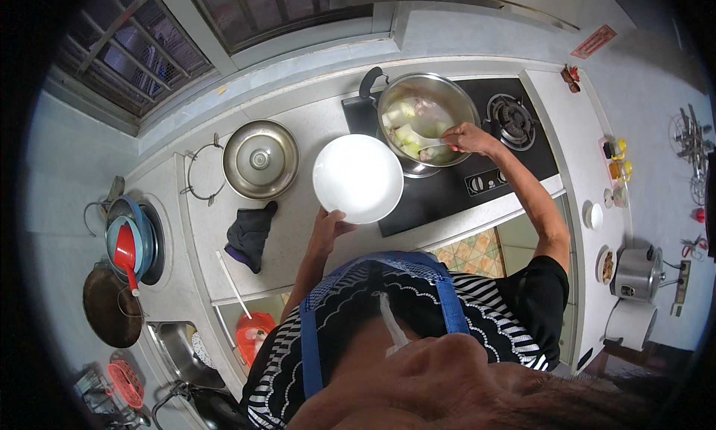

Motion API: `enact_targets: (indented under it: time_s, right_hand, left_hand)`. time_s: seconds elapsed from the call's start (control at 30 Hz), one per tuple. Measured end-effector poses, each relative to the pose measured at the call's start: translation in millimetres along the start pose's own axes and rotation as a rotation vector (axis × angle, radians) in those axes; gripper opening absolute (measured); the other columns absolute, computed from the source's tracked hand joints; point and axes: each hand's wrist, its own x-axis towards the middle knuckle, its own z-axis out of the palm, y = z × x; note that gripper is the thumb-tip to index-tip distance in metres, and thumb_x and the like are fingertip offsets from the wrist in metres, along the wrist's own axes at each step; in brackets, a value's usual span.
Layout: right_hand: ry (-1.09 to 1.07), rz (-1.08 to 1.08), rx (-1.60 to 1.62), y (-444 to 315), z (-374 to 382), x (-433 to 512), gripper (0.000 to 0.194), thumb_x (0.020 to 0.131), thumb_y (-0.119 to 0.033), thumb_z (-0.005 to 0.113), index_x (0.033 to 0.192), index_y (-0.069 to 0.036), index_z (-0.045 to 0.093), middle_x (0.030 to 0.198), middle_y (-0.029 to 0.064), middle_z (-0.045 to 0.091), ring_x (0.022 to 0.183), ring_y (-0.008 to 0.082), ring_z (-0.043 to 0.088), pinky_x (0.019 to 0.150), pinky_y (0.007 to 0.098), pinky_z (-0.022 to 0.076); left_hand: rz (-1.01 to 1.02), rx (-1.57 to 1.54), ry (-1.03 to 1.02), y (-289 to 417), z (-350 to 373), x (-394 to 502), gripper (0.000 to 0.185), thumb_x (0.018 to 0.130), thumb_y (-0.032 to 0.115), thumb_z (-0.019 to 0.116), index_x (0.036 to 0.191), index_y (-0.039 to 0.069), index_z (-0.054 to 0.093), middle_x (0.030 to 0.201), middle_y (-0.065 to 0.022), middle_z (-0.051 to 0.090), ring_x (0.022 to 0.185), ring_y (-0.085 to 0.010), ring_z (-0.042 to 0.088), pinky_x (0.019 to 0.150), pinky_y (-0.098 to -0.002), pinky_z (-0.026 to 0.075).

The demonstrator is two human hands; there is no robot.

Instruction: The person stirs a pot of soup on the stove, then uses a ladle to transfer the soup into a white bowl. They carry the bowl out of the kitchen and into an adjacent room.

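Note:
My left hand grips the near rim of a white bowl, which shows nothing in it and is beside the stove. My right hand is closed on the handle of a white ladle or spoon, whose head is down in a steel pot. In the pot are pale green chunks and pieces of meat in cloudy broth. The pot stands over the left burner of a black gas hob.
Left of the bowl lie a steel lid, a wire ring stand and a dark cloth mitt. The second burner is right of the pot. Stacked basins and a sink are at left; a rice cooker is at right.

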Motion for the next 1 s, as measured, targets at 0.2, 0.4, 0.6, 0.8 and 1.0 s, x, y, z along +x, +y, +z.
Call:
enact_targets:
  time_s: [0.2, 0.4, 0.6, 0.8, 1.0]
  right_hand:
    - [0.023, 0.107, 0.201, 2, 6, -2, 0.026, 0.087, -0.014, 0.054, 0.104, 0.003, 0.062, 0.062, -0.0017, 0.052, 0.046, 0.0029, 0.038, 0.039, 0.0190, 0.0275]
    - [0.024, 0.130, 0.451, 5, -3, -29, 0.028, 0.090, -0.010, 0.050, 0.112, 0.006, 0.056, 0.064, -0.0011, 0.051, 0.043, 0.0016, 0.035, 0.036, 0.0168, 0.0232]
    - [0.143, 0.100, 0.441, 16, -5, -52, 0.028, 0.091, -0.011, 0.048, 0.113, 0.005, 0.055, 0.066, -0.0019, 0.052, 0.043, 0.0012, 0.036, 0.035, 0.0161, 0.0250]
    - [0.225, 0.069, 0.400, -7, -2, -85, 0.028, 0.091, -0.010, 0.045, 0.113, 0.003, 0.056, 0.067, -0.0030, 0.052, 0.045, 0.0009, 0.037, 0.039, 0.0145, 0.0279]
    - [0.113, 0.002, 0.366, -52, 27, -104, 0.030, 0.090, -0.010, 0.044, 0.114, 0.004, 0.055, 0.064, -0.0037, 0.050, 0.045, 0.0002, 0.035, 0.039, 0.0131, 0.0272]
  left_hand:
    - [-0.009, 0.010, 0.016, 2, -2, -2, 0.058, 0.074, 0.021, 0.055, 0.121, -0.010, 0.038, 0.099, -0.0211, 0.059, 0.082, -0.0277, 0.064, 0.071, -0.0343, 0.057]
    - [-0.021, 0.000, -0.001, 5, -2, -3, 0.059, 0.076, 0.020, 0.054, 0.124, -0.007, 0.035, 0.102, -0.0208, 0.058, 0.083, -0.0274, 0.064, 0.071, -0.0336, 0.057]
    - [-0.015, 0.003, 0.004, 8, -2, -3, 0.060, 0.077, 0.020, 0.054, 0.126, -0.006, 0.033, 0.105, -0.0214, 0.056, 0.086, -0.0286, 0.063, 0.073, -0.0349, 0.057]
    - [-0.017, -0.030, -0.034, 8, -5, -3, 0.061, 0.076, 0.019, 0.054, 0.128, -0.006, 0.031, 0.105, -0.0195, 0.056, 0.089, -0.0285, 0.063, 0.075, -0.0354, 0.056]
    - [-0.025, -0.032, -0.027, 3, -9, -1, 0.060, 0.077, 0.018, 0.052, 0.128, -0.006, 0.031, 0.110, -0.0184, 0.055, 0.089, -0.0269, 0.062, 0.074, -0.0331, 0.056]
